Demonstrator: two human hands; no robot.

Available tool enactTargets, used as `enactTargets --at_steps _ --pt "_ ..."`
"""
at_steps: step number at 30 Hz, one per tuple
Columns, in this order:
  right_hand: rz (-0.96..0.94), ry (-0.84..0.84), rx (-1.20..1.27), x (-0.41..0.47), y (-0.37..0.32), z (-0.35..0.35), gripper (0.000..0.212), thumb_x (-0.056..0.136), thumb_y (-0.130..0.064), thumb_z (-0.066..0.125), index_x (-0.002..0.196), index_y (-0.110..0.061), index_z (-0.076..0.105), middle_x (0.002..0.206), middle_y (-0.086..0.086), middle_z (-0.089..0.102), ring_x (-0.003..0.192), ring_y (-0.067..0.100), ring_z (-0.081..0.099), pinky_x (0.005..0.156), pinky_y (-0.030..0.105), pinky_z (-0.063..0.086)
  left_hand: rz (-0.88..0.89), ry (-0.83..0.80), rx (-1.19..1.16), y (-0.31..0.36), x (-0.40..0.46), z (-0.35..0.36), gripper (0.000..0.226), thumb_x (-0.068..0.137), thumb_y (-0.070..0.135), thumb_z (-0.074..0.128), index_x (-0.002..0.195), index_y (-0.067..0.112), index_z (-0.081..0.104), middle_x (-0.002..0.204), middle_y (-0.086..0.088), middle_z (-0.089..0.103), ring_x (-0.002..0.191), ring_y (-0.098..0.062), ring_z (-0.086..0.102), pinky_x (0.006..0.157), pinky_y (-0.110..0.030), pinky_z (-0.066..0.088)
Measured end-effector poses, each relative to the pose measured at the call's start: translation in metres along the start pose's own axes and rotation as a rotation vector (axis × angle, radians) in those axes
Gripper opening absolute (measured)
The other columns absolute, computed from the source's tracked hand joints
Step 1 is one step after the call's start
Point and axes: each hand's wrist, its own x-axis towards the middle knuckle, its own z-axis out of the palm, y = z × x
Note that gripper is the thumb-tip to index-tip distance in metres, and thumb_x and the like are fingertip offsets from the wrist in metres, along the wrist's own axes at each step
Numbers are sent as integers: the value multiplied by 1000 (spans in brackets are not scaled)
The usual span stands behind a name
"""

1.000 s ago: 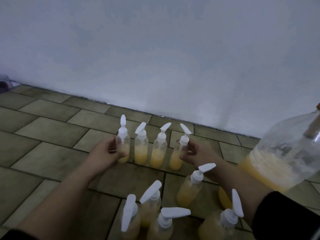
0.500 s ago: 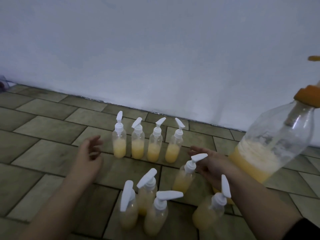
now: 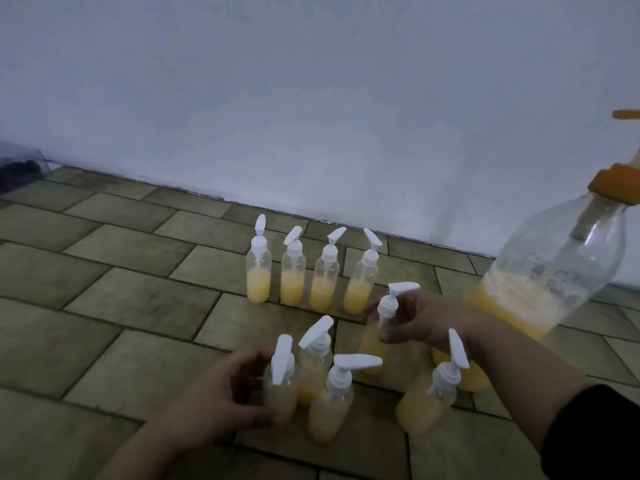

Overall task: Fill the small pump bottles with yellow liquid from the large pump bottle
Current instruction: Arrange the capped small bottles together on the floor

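A row of several small pump bottles with yellow liquid stands on the tiled floor near the wall. Closer to me stands a cluster of more filled small bottles. My left hand curls around the leftmost near bottle. My right hand grips another small bottle at its neck, below the white pump head. The large clear pump bottle with an orange cap stands at the right, yellow liquid in its lower part. One more small bottle stands by my right forearm.
The white wall runs close behind the far row. A dark, clear-edged object lies at the far left by the wall. Tiled floor stretches to the left.
Both hands left the far row and pulled back toward me. My left hand now wraps the leftmost near bottle, and my right hand has taken hold of the bottle behind the cluster.
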Motion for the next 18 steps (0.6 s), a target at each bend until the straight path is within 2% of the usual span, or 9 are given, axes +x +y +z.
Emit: enactTargets --at_steps 2,4,6,8,11,13,14,16,18 --pt "-21 22 -4 -1 -4 -3 32 80 -12 74 106 -29 69 107 -12 70 106 4 62 96 26 47 -14 51 58 2 -3 5 82 24 50 77 101 45 50 97 32 66 100 9 60 74 -10 49" --pt "-7 63 39 -2 -8 -6 28 81 -12 72 105 -27 70 105 -11 71 104 3 63 86 17 48 -1 93 106 2 -6 11 80 22 59 74 97 49 48 95 36 63 100 9 57 79 -11 47" --pt "-6 92 28 -3 -11 -8 27 82 -11 71 105 -25 70 102 -11 72 95 -2 64 71 6 46 25 113 129 4 -9 15 74 25 59 70 94 48 48 85 52 55 90 20 56 73 -7 47" --pt "-16 88 -29 -3 -15 -10 26 82 -12 71 104 -25 70 101 -12 72 88 -6 64 64 2 44 48 145 104 8 -11 16 70 25 54 68 91 45 48 77 57 49 81 29 52 64 -4 47" --pt "-25 67 -19 -4 -21 -16 24 83 -13 70 104 -26 71 104 -12 71 100 1 63 79 11 47 77 207 59 12 -13 10 59 32 48 75 87 35 58 76 45 60 80 21 58 60 -4 48" --pt "-35 77 99 -4 -29 -23 25 85 -7 66 106 -19 70 108 -7 71 109 8 62 88 20 49 111 282 64 12 -10 -1 34 57 25 82 86 20 66 83 26 70 82 5 66 59 -8 50" --pt "-51 81 158 -3 -36 -25 25 86 -3 64 107 -15 69 111 -3 71 112 11 61 92 24 50 130 350 76 13 -7 -9 24 67 14 79 88 18 67 84 18 72 81 0 67 59 -11 51" --pt "-87 75 221 0 -52 -28 24 84 -4 66 107 -11 68 113 3 70 112 16 61 98 32 48 157 458 82 14 3 -23 28 72 12 77 96 23 67 86 7 73 84 -5 68 64 -17 52" --pt "-114 40 207 5 -71 -26 24 78 -13 73 102 -16 70 106 -2 72 106 13 64 97 32 50 181 524 97 18 17 -33 32 71 13 78 97 28 64 90 8 71 88 -4 64 68 -18 48"
